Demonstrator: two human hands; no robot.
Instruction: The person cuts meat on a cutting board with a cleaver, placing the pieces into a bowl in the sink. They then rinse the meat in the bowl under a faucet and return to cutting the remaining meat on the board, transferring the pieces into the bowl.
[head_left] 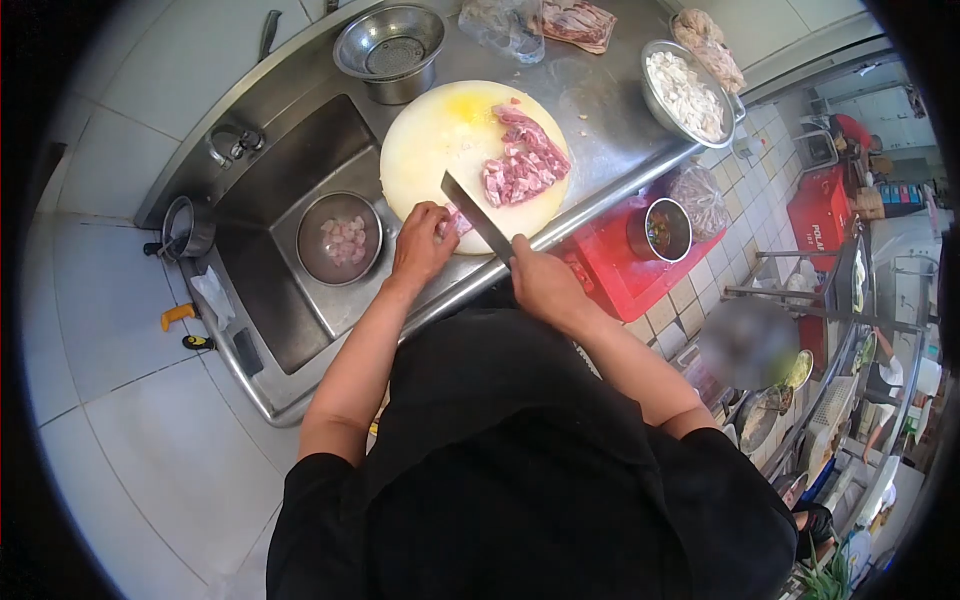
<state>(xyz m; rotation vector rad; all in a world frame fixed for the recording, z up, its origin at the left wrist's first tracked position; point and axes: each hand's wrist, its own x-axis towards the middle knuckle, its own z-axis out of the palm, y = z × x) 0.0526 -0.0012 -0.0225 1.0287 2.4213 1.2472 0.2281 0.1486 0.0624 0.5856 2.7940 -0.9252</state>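
A round pale cutting board (440, 150) lies on the steel counter with strips of raw pink meat (525, 160) on its right half. My right hand (540, 280) grips the handle of a cleaver (475, 215), whose blade points up and left over the board's near edge. My left hand (420, 245) is closed over small cut meat pieces (455, 222) at the board's near edge, right beside the blade.
A steel bowl with cut meat (340, 240) sits in the sink (290, 170) to the left. A colander (390, 45) stands behind the board, and a bowl of white pieces (685, 95) at the right. A red crate with a pot (660, 230) is on the floor.
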